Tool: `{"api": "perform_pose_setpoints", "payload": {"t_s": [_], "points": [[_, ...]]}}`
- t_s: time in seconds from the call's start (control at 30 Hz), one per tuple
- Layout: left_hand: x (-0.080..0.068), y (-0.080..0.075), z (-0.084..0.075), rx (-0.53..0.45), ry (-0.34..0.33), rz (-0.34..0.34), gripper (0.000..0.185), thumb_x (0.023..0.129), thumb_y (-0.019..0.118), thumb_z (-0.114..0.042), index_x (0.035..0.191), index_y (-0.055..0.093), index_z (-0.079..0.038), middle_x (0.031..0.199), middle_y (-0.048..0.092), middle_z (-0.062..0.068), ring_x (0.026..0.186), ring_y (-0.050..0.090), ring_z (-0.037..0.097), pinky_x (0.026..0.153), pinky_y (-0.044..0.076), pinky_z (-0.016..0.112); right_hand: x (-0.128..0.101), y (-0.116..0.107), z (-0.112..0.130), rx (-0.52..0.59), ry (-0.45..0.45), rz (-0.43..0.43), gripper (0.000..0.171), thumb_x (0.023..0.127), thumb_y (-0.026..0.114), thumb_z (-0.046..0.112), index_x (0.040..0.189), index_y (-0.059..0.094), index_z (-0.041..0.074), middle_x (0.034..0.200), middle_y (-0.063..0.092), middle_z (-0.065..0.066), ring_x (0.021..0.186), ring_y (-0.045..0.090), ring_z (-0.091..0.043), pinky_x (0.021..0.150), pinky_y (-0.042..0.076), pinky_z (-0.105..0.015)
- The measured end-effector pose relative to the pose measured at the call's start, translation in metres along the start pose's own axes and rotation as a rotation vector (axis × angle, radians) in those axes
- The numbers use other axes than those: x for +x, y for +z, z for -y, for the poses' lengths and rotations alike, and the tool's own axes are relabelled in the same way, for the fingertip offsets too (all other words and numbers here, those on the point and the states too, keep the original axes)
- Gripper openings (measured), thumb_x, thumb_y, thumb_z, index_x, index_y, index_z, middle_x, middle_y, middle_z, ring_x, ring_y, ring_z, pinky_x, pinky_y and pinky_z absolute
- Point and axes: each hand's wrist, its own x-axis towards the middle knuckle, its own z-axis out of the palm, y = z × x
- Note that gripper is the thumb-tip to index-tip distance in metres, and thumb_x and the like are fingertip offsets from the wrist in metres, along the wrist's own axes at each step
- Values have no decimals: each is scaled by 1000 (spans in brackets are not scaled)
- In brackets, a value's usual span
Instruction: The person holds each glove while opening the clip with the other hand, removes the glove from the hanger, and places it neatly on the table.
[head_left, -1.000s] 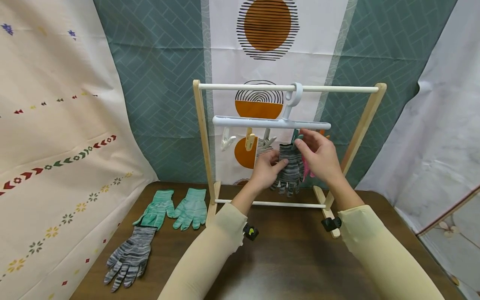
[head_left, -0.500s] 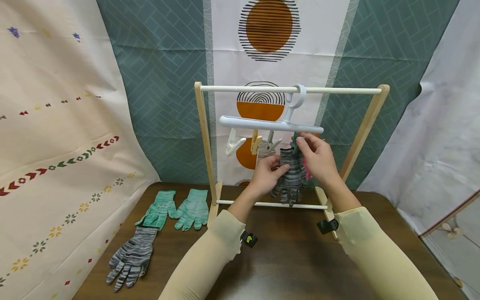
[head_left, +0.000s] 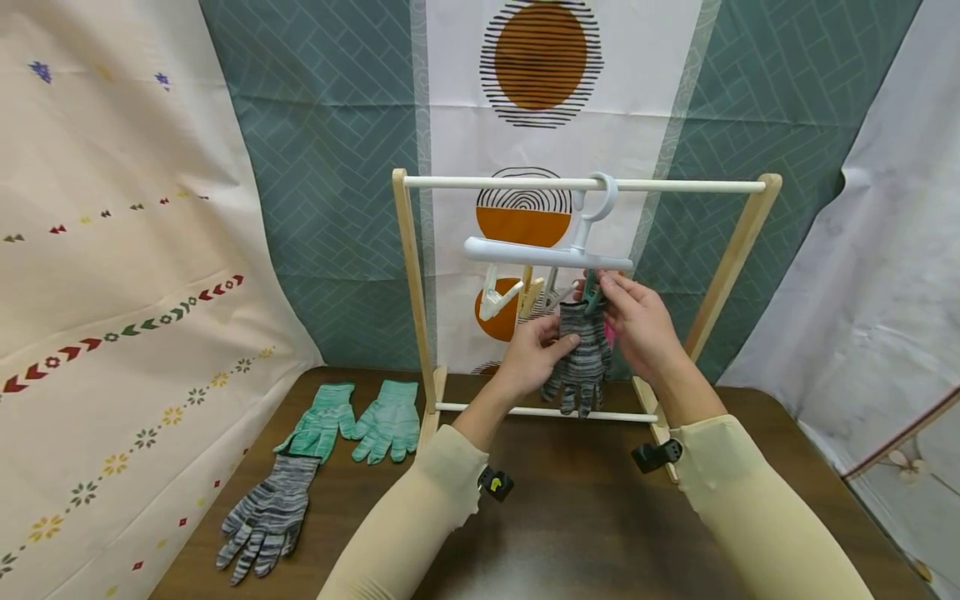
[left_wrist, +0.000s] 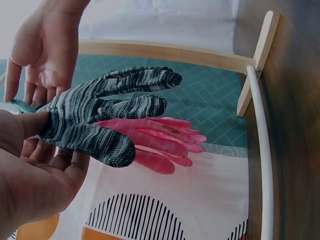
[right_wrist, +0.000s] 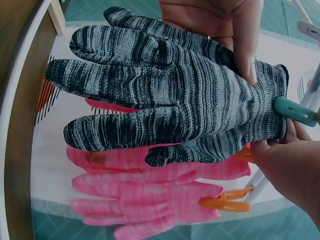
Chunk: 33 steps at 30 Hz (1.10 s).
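A grey-black striped knit glove (head_left: pixel 585 354) hangs fingers down below the white hanger (head_left: pixel 540 253). My left hand (head_left: pixel 528 358) pinches it near the cuff, thumb in front and fingers behind. A green clothespin (right_wrist: pixel 295 111) bites on the cuff edge. My right hand (head_left: pixel 641 321) holds the clothespin's handle end, with its other fingers behind the cuff. Pink gloves (right_wrist: pixel 165 200) hang behind the striped one, with an orange clothespin (right_wrist: pixel 227 202) on a cuff; the head view mostly hides them.
White (head_left: pixel 497 298), yellow (head_left: pixel 529 292) and grey (head_left: pixel 555 292) clothespins dangle from the hanger's left part. The hanger hooks over a wooden rack's white rail (head_left: pixel 487 182). Two mint gloves (head_left: pixel 386 421) and another striped glove (head_left: pixel 270 512) lie on the table's left side.
The hanger has swivelled, its left end swinging right, and the clothespins have shifted right with it. The striped glove sits slightly lower. My right fingers have moved, showing more of the green clothespin.
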Motion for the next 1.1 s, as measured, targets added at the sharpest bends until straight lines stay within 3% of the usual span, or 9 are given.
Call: {"api": "perform_pose_setpoints", "payload": {"t_s": [0.2, 0.33, 0.43, 0.47, 0.5, 0.6, 0.8, 1.1], "points": [[0, -1, 1, -35, -8, 10, 31, 105, 68, -8, 134, 68, 4, 118, 77, 18, 101, 75, 23, 88, 60, 33, 0, 0, -1, 66, -2, 13, 63, 112, 55, 33, 157, 40, -7, 129, 69, -4, 127, 59, -19, 113, 39, -32], [0, 0, 0, -32, -14, 0, 31, 105, 68, -9, 133, 68, 5, 117, 77, 18, 99, 74, 21, 87, 60, 31, -2, 3, -3, 34, -16, -50, 59, 109, 60, 32, 154, 47, -5, 129, 70, -6, 108, 68, -10, 97, 51, -22], [-1, 1, -1, 2, -35, -25, 30, 105, 68, -11, 132, 68, 3, 117, 77, 15, 99, 72, 17, 86, 59, 29, -3, 9, -5, 2, -59, -113, 58, 108, 64, 31, 150, 51, -7, 128, 72, -8, 103, 71, -12, 97, 52, -22], [-1, 1, -1, 11, -41, -36, 31, 105, 68, -12, 133, 68, 3, 116, 78, 14, 99, 72, 17, 86, 59, 30, -4, 12, -6, -20, -82, -140, 58, 107, 65, 31, 148, 53, -8, 127, 72, -8, 103, 71, -13, 100, 50, -24], [-1, 1, -1, 23, -47, -46, 31, 105, 69, -13, 133, 68, 2, 116, 78, 13, 99, 71, 16, 87, 58, 30, -4, 15, -7, -36, -108, -171, 57, 107, 66, 29, 147, 53, -9, 127, 73, -9, 114, 70, -16, 110, 45, -27], [0, 2, -2, 67, -53, -69, 32, 105, 69, -15, 133, 68, 1, 116, 78, 11, 102, 70, 16, 90, 57, 31, -5, 24, -9, -178, -196, -284, 52, 106, 69, 29, 141, 61, -7, 123, 76, -13, 113, 70, -16, 111, 44, -31], [0, 3, -4, 148, -46, -82, 29, 106, 69, -18, 131, 71, -2, 115, 78, 8, 105, 70, 17, 92, 56, 34, -8, 39, -13, -414, -324, -465, 43, 105, 72, 29, 134, 69, -2, 114, 77, -20, 104, 69, -12, 92, 50, -25], [-1, 6, -7, 131, -29, -91, 29, 106, 69, -15, 133, 71, -3, 115, 78, 9, 104, 70, 18, 93, 55, 33, -11, 48, -14, -559, -419, -609, 37, 101, 77, 27, 127, 75, 0, 110, 79, -13, 90, 70, -9, 75, 51, -19]]}}
